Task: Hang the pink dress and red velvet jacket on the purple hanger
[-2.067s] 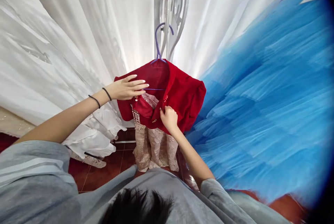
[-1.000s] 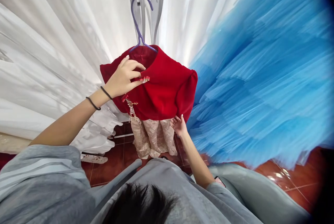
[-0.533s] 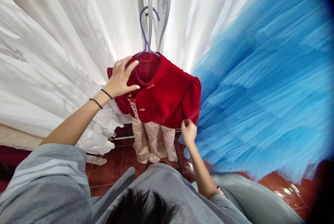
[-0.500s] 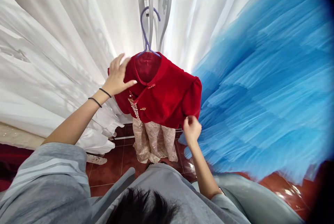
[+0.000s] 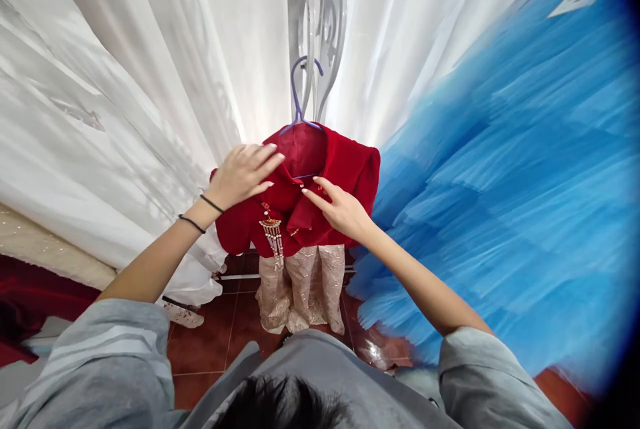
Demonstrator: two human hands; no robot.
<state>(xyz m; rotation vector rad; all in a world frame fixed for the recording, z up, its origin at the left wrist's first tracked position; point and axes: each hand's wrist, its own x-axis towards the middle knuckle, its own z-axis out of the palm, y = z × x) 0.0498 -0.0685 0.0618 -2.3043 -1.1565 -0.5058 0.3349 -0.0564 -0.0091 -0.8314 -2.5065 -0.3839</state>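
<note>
A short red jacket with a stand collar hangs on a purple hanger. Its front is undone at the neck, and one flap droops, so the lining and a bit of the hanger show inside. A beaded tassel brooch hangs on its left front. My left hand lies over the left shoulder beside the collar, fingers spread. My right hand is at the neck opening, thumb and forefinger stretched out and slightly apart near the loosened edge; its other fingers are partly hidden.
The hanger's hook is on an ornate white stand. White gowns hang to the left, and a blue tulle dress fills the right. Below the jacket is pale sparkly fabric, over a red tiled floor.
My right hand has left the right sleeve cuff and moved up and left to the collar. The jacket's front flap has come open. My left hand remains by the left shoulder.
</note>
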